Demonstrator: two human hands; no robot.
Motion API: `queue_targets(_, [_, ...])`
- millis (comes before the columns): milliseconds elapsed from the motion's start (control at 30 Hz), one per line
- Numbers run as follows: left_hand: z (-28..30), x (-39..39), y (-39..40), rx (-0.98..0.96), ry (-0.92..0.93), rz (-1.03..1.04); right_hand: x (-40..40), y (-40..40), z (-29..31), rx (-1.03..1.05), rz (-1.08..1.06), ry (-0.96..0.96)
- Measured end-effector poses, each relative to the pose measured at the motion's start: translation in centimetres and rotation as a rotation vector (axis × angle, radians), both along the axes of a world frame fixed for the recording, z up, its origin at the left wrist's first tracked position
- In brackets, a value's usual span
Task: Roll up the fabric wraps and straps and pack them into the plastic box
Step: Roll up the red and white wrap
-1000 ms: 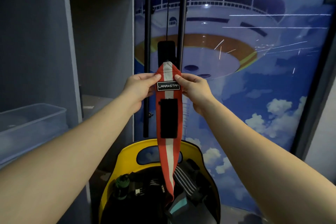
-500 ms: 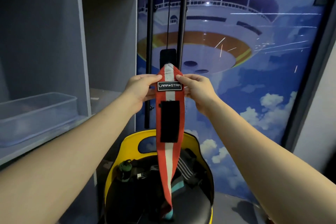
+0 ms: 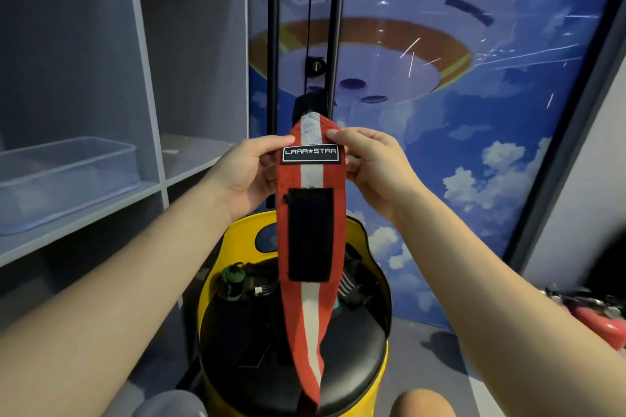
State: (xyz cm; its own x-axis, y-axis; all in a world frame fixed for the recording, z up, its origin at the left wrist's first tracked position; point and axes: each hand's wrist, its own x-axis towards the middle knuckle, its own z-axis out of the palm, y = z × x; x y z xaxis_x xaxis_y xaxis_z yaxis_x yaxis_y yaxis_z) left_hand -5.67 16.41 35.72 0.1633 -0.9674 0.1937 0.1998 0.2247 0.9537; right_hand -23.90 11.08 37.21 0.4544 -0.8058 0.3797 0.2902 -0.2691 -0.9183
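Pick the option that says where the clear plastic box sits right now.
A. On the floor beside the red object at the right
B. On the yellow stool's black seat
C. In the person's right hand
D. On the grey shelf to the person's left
D: the clear plastic box rests on the grey shelf at the left, while both hands, left hand and right hand, hold the red and white wrap above the stool.

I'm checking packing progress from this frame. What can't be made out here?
- Plastic box, head view: contents unreadable through its cloudy wall.
- Red wrap: lower tip blurred.
- Straps on the yellow chair: partly hidden behind the wrap, too dark to count.
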Motion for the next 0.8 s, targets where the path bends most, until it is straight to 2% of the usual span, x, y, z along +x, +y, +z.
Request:
queue_targets(167, [-1.7,0.5,-2.6,0.040,0.022,0.051,1.3,-2.3,-1.9,0.023,-0.058,0.037])
queue_targets(333, [-8.6,2.7,-6.5,0.183,-0.059,0.157,3.2,-6.0,-8.6,0.094,-0.151,0.216])
queue_targets(533, [-16.1,4.6,-9.3,0.335,-0.063,0.212,5.4,-10.0,-16.5,0.179,-0.170,0.421])
queue_targets(800, [-20.4,7.3,-12.4,0.371,-0.063,0.191,8.0,-13.9,-20.4,0.266,-0.088,0.406])
